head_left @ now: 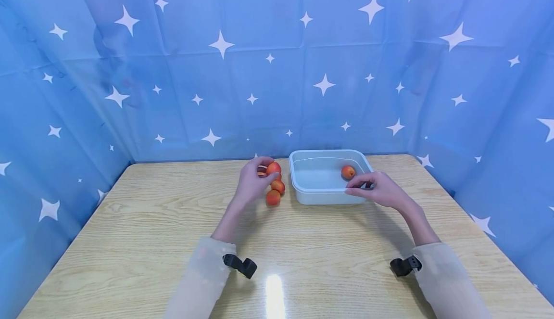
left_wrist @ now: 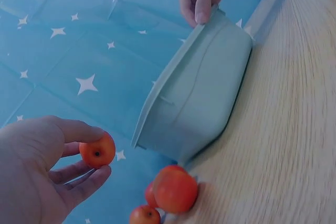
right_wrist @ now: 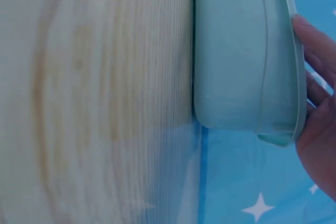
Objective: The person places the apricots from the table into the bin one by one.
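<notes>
My left hand (head_left: pixel 251 182) pinches a small round orange-red fruit (left_wrist: pixel 97 151) between thumb and fingers, to the left of a pale blue-green plastic tub (head_left: pixel 326 197). Below the held fruit, several similar fruits (head_left: pixel 273 197) lie on the table close to the tub's left side; fingers partly hide some of them. Inside the tub, toward its right, sits one fruit (head_left: pixel 348 172). At the tub's front right, my right hand (head_left: pixel 381 191) holds the rim, thumb on the outside and fingers curled over the edge, as the right wrist view (right_wrist: pixel 320 114) also shows.
The tub stands upright near the back edge of a light wood-grain table (head_left: pixel 143 242). Behind and on both sides hangs a blue curtain (head_left: pixel 268 107) with white stars. Each sleeve carries a small black wrist camera (head_left: pixel 240 265).
</notes>
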`<state>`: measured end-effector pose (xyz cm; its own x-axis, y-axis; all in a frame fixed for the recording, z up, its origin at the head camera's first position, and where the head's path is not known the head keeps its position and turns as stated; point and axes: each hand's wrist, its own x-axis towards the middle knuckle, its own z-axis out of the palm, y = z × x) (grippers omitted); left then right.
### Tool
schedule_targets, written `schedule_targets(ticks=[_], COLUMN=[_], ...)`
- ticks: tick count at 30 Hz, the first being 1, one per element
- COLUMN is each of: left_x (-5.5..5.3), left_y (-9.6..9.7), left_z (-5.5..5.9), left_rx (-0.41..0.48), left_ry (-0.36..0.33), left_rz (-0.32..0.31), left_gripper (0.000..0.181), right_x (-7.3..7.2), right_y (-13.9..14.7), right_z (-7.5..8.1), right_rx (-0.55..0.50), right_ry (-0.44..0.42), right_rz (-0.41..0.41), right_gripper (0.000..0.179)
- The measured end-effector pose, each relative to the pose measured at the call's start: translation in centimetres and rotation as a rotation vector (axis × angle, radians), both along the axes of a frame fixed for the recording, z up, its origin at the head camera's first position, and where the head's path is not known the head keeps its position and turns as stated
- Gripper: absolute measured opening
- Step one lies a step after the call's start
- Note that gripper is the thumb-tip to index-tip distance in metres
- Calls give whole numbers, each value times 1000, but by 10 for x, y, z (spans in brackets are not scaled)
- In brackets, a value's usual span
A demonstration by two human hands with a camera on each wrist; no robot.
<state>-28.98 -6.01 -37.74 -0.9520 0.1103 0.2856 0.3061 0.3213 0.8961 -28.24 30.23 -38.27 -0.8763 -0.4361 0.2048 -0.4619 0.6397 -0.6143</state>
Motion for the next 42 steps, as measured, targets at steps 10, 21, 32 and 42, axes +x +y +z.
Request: schedule_targets(ticks=[10, 21, 32, 42], left_x=[3, 4, 6, 7], left_y=[19, 41, 64, 79], left_z=[7, 6, 1, -2], left_rx=[56, 92, -9, -69], left_ry=[70, 113, 168, 168], left_rz=[-30, -98, -154, -181], left_gripper=[34, 37, 30, 29], right_x=[0, 16, 26, 6], right_y=[-1, -14, -21, -7], right_z=[1, 18, 31, 5], right_rx=[-8, 3, -2, 22], right_ry=[2, 12, 10, 19], right_rz=[5, 2, 9, -20], right_gripper=[10, 7, 8, 9])
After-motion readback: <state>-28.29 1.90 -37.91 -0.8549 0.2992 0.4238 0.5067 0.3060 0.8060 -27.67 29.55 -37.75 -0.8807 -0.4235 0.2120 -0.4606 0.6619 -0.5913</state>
